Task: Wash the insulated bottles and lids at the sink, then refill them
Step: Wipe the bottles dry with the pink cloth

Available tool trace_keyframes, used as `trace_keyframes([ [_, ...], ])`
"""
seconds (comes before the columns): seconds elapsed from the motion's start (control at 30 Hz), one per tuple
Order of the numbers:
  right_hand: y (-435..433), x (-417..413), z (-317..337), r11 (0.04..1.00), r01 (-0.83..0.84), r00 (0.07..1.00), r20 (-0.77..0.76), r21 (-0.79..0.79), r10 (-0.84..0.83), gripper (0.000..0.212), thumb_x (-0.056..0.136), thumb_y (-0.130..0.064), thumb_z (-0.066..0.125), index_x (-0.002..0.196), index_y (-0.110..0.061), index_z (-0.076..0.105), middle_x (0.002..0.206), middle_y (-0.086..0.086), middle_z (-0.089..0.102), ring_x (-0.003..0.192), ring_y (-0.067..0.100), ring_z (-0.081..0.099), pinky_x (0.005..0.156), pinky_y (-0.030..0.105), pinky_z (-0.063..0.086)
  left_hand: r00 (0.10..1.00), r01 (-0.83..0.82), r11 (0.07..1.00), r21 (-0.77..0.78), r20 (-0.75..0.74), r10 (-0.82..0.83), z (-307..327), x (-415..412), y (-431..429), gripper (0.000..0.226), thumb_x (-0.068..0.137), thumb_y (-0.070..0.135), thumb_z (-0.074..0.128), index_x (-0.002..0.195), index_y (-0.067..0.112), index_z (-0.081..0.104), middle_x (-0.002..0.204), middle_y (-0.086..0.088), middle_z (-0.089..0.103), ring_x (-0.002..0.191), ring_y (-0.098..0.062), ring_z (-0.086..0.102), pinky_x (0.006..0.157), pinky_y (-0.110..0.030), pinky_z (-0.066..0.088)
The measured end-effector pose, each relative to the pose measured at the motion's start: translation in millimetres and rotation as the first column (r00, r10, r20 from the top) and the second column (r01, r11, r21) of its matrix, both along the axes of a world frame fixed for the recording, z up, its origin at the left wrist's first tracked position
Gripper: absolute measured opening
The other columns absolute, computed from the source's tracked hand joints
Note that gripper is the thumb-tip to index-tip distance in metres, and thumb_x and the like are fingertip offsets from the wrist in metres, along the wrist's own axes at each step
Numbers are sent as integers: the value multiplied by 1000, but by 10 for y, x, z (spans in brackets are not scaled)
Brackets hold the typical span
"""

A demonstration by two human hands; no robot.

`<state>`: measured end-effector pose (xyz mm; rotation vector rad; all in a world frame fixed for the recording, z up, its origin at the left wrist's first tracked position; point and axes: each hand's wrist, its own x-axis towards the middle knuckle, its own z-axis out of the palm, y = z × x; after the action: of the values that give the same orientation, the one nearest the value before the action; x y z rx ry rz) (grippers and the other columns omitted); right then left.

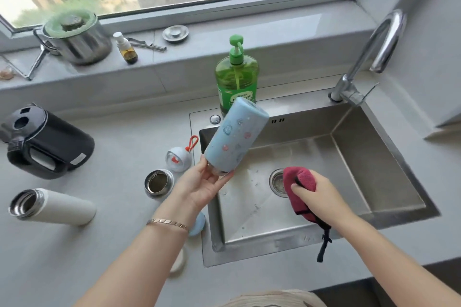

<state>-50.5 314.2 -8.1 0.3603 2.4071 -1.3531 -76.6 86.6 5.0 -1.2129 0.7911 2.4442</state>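
- Left hand (202, 187): the grip is closed round the lower end of the blue bottle (234, 134), with the thumb on the near side and the fingers curled under it.
- The blue bottle is held tilted over the left rim of the sink (374, 157). Its far end leans up and to the right, in front of the green soap bottle (237, 77). Small patterned marks show on its sleeve.
- A bracelet (167, 222) sits on the left wrist.
- Right hand (316, 192): the grip is closed on a red cloth (299, 182), bunched in the fingers. A dark loop hangs from the cloth over the near sink rim.
- The red cloth is held inside the sink, just right of the drain (277, 182). Water drops lie on the basin floor.
- Faucet (384, 40): it stands at the far right corner of the sink.
- On the desk (119, 244), just left of the sink: a white lid (178, 158) with a red loop, and near it a steel-rimmed vessel (159, 183) with an open mouth.
- A blue lid (198, 225) lies partly hidden under the left wrist, at the sink's edge.
- Further left on the desk: a white bottle (55, 207) with an open mouth. Whether it stands or lies cannot be told. A black kettle (47, 142) is behind it.
- On the windowsill (274, 25): a steel pot (77, 37), a small spray bottle (126, 48) and a sink plug (175, 33).
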Motion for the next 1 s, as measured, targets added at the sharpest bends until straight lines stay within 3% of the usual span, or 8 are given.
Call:
trace_keyframes([
  [0.13, -119, 16, 253, 967, 205, 929, -281, -148, -240, 20, 86, -10, 57, 98, -26, 58, 96, -2, 60, 91, 12, 58, 70, 16, 46, 983, 183, 947, -262, 29, -182, 129, 144, -36, 17, 96, 14, 47, 85, 6, 57, 83, -11, 60, 79, -25, 58, 84, -53, 49],
  [0.2, -238, 9, 434, 988, 40, 818, -563, -151, -119, 45, 84, -13, 58, 128, -21, 50, 121, -5, 51, 112, 0, 50, 89, 6, 38, 959, 276, 870, -407, 53, -279, 172, 228, -37, 14, 94, 13, 51, 87, 4, 60, 80, -11, 60, 72, -22, 58, 68, -47, 55],
  [0.27, -390, 6, 450, 971, -213, 684, -693, 107, 227, 67, 80, -33, 62, 140, -15, 37, 142, 5, 36, 132, 11, 35, 109, 20, 28, 934, 330, 791, -515, 55, -354, 232, 312, 5, 14, 92, 15, 56, 92, 2, 63, 81, -12, 62, 71, -22, 59, 69, -43, 54],
  [0.4, -666, 136, 159, 617, -490, 459, -420, 615, 783, 104, 63, -83, 42, 145, -22, 20, 155, 10, 15, 143, 25, 4, 116, 46, 2, 909, 324, 735, -596, -20, -417, 373, 451, 91, 16, 91, 11, 56, 84, 3, 67, 64, -7, 66, 56, -15, 63, 57, -30, 57],
  [0.57, -670, 42, 104, 726, -330, 413, -599, 604, 686, 64, 72, -64, 52, 123, -26, 44, 121, 5, 58, 112, 18, 44, 101, 37, 26, 914, 308, 747, -589, -35, -404, 446, 585, 54, 18, 91, 10, 55, 91, -5, 65, 75, -16, 65, 58, -19, 64, 52, -31, 57],
  [0.7, -529, -3, 72, 704, -281, 443, -562, 653, 699, 75, 67, -71, 50, 126, -25, 49, 110, 5, 58, 100, 21, 46, 96, 38, 28, 911, 326, 732, -599, -8, -412, 476, 659, 39, 21, 91, 11, 54, 96, -6, 65, 87, -21, 65, 78, -30, 62, 78, -46, 53],
  [0.87, -327, -16, 91, 748, -277, 566, -527, 603, 634, 77, 67, -74, 46, 117, -17, 59, 107, 8, 57, 100, 19, 38, 94, 45, 37, 924, 300, 719, -627, 5, -382, 488, 695, -17, 16, 91, 10, 55, 88, 1, 68, 80, -13, 66, 72, -24, 61, 69, -36, 53],
  [1.0, -506, 104, 38, 672, -299, 432, -532, 677, 728, 79, 66, -72, 49, 121, -16, 45, 125, 15, 57, 117, 32, 50, 100, 45, 33, 927, 296, 714, -634, 12, -374, 496, 679, 80, 17, 90, 10, 56, 92, -3, 67, 81, -15, 65, 71, -25, 60, 75, -42, 53],
])
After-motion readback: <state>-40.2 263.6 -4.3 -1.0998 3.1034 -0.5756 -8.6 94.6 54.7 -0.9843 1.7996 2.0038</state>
